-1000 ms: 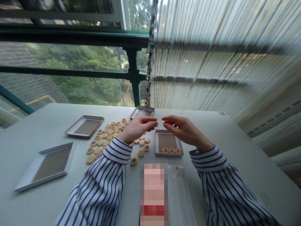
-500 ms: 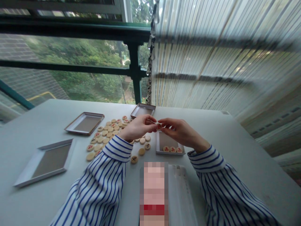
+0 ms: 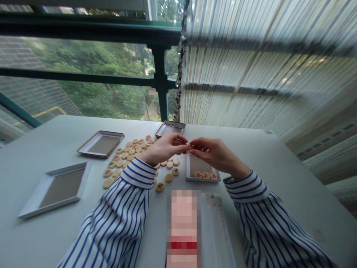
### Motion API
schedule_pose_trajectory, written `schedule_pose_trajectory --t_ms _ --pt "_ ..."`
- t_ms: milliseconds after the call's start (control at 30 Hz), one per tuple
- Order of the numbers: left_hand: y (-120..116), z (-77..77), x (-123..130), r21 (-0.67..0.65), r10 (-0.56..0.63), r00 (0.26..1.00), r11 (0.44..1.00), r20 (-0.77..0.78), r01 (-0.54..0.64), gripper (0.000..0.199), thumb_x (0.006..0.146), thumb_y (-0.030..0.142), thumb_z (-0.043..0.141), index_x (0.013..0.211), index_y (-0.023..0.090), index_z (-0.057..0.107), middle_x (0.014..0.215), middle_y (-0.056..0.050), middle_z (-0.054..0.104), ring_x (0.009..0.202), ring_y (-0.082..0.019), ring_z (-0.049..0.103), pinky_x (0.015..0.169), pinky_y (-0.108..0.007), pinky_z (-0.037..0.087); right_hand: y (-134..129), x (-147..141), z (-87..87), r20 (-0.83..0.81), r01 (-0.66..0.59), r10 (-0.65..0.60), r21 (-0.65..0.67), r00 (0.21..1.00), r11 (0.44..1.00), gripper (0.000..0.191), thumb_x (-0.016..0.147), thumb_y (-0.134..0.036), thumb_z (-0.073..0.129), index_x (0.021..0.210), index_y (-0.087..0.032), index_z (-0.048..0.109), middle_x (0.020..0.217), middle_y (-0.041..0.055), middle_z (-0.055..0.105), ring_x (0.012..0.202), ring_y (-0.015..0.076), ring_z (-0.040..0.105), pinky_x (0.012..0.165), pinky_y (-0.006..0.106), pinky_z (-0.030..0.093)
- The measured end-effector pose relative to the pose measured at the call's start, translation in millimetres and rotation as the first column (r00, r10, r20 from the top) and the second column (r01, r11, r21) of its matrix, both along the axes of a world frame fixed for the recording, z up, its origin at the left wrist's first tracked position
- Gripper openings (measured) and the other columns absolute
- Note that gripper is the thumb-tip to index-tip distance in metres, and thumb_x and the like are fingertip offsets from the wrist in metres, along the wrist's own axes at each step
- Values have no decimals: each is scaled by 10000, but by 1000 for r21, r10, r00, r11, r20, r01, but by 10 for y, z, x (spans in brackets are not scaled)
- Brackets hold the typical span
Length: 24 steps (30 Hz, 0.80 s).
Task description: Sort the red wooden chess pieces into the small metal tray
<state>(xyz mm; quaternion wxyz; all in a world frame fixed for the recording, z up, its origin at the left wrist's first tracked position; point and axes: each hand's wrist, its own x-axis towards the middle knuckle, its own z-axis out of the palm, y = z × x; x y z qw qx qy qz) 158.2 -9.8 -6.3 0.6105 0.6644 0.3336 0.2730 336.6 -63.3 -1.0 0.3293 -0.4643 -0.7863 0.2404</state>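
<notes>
Between my fingertips is a small round xiangqi piece [image 3: 190, 147] with red marks on its face. My left hand [image 3: 169, 147] pinches it from the left and my right hand [image 3: 213, 152] from the right; both are closed on it above a tray. That shallow right-hand tray [image 3: 189, 169] holds a row of three xiangqi pieces [image 3: 205, 175] with red characters along its near side. Under and left of my left arm spreads a loose pile of wooden xiangqi pieces [image 3: 131, 158], some blank side up, others showing red or black characters. My left forearm hides part of the pile.
A brown-rimmed tray [image 3: 103, 145] stands at the back left, a grey-white tray [image 3: 58, 188] at the front left, and another tray [image 3: 170, 129] behind my left hand. A clear plastic item [image 3: 216, 223] lies in front. Beyond the white table [image 3: 279, 193] are a window and string curtain [image 3: 237, 67].
The piece between my fingers has turned slightly, and its red marks show more brightly. Both hands stay nearly in place; the whole view has shifted a little.
</notes>
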Motion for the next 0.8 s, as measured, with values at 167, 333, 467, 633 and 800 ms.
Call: schedule_pose_trajectory --t_ms 167,333,467,633,800 --pt "6 8 -25 -31 -17 1000 999 26 18 263 670 187 665 896 117 549 789 -41 628 726 -113 574 643 -249 425 7 -5 -13 -29 28 -27 29 999 999 209 793 -311 545 909 -158 626 778 28 658 665 109 589 607 249 467" --pt "2 32 -31 26 0 999 1000 -42 1 239 691 214 645 898 104 598 792 -47 631 698 -106 556 658 -259 424 7 -3 -21 -32 30 -29 26 999 999 200 785 -307 558 892 -149 617 772 27 658 655 97 591 602 238 475" --pt "3 44 -40 52 11 997 999 -79 -7 249 705 248 629 909 107 625 795 -58 647 697 -114 554 661 -267 424 4 -7 -15 -47 22 -21 16 999 1000 194 787 -296 553 894 -143 606 769 36 660 660 104 598 606 245 484" --pt "2 49 -46 48 27 995 999 -94 -22 275 706 272 626 933 116 633 793 -63 657 699 -124 565 659 -274 427 -4 -15 -8 -26 9 -9 12 1000 1000 202 797 -262 543 962 -160 599 786 31 668 685 107 611 621 243 489" --pt "-1 43 -48 67 26 995 998 -100 -19 275 689 271 643 911 110 634 789 -60 652 686 -118 556 649 -270 425 -10 -16 -2 -5 11 -10 40 1000 999 183 800 -259 535 936 -162 610 774 26 660 673 101 598 613 238 476"
